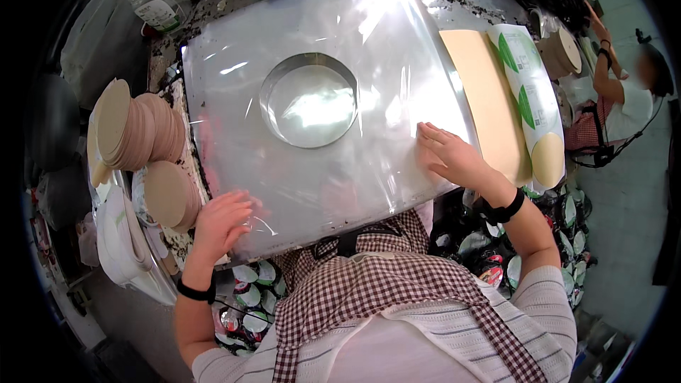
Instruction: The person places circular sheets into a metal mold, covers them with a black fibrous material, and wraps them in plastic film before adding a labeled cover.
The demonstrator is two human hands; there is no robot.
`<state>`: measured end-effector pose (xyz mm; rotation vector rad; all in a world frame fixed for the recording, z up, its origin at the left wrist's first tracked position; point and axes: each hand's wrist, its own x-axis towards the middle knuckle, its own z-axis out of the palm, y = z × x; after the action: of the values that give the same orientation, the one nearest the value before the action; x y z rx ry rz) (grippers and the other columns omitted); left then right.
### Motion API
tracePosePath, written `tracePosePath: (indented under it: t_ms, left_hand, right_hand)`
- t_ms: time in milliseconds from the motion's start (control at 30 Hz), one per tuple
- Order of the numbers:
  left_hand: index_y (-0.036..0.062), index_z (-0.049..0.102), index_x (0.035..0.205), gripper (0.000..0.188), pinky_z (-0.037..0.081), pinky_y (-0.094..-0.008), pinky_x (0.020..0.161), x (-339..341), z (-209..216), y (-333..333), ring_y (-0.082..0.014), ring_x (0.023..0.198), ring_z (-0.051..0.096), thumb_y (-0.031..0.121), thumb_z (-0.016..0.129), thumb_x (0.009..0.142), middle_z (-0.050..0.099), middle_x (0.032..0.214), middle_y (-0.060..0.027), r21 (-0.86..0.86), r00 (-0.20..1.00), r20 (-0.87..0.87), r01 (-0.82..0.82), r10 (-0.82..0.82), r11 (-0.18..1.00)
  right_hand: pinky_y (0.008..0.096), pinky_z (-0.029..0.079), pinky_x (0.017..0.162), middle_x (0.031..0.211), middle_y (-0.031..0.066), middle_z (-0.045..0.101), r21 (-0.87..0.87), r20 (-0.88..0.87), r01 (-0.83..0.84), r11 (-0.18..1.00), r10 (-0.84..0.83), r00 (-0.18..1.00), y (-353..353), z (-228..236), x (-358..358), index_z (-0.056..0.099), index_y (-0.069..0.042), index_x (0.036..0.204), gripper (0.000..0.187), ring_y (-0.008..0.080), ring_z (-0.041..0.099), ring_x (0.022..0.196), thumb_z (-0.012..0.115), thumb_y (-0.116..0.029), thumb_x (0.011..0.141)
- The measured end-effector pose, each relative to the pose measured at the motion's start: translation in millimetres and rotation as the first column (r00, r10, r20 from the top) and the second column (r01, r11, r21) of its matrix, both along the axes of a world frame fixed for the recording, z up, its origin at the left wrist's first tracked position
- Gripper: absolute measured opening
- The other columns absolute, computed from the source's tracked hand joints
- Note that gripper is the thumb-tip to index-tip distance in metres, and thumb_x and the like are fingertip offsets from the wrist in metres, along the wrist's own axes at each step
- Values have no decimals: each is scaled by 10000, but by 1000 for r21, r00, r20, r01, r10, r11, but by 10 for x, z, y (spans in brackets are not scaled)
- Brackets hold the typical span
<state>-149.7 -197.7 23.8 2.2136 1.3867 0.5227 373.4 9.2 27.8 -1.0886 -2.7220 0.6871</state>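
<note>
Head view, fingers (pixel 440 136), ring (pixel 312 61) on sheet (pixel 333 177)

My plastic sheet (pixel 227 103) looks glossy, the ring (pixel 312 60) shiny metal, the stacked discs (pixel 115 124) matt and papery, my apron (pixel 376 284) matt cloth.

Both forearms (pixel 535 232) reach forward; the left hand (pixel 222 223) extends its fingers (pixel 236 205) toward the right, perhaps slightly bent, as they look blurred, and the right hand (pixel 455 159) points its fingers inward
</note>
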Motion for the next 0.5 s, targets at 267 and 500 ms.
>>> tracePosePath:
  t_ms: [267, 500]
  left_hand:
    - [25, 422, 1606, 804, 480, -488, 1117, -524, -167, -726, -371, 1432, 545, 123, 788, 897, 499, 1623, -180, 347, 387, -639, -626, 665, 698]
    - [-18, 630, 1436, 512, 538, -464, 1051, -492, 318, -815, -396, 1258, 678, 70, 722, 939, 701, 1399, -177, 128, 514, -490, -756, 704, 642]
  right_hand:
    - [456, 553, 1028, 1397, 150, 670, 348, -44, -19, 937, 37, 998, 3083, 398, -1536, 661, -86, 1398, 524, 324, 676, 1238, 769, -228, 905]
    - [434, 541, 1083, 1325, 205, 717, 205, 304, -200, 958, 132, 943, 4757, -401, -2317, 631, -161, 1503, 820, 385, 662, 1271, 807, -237, 705]
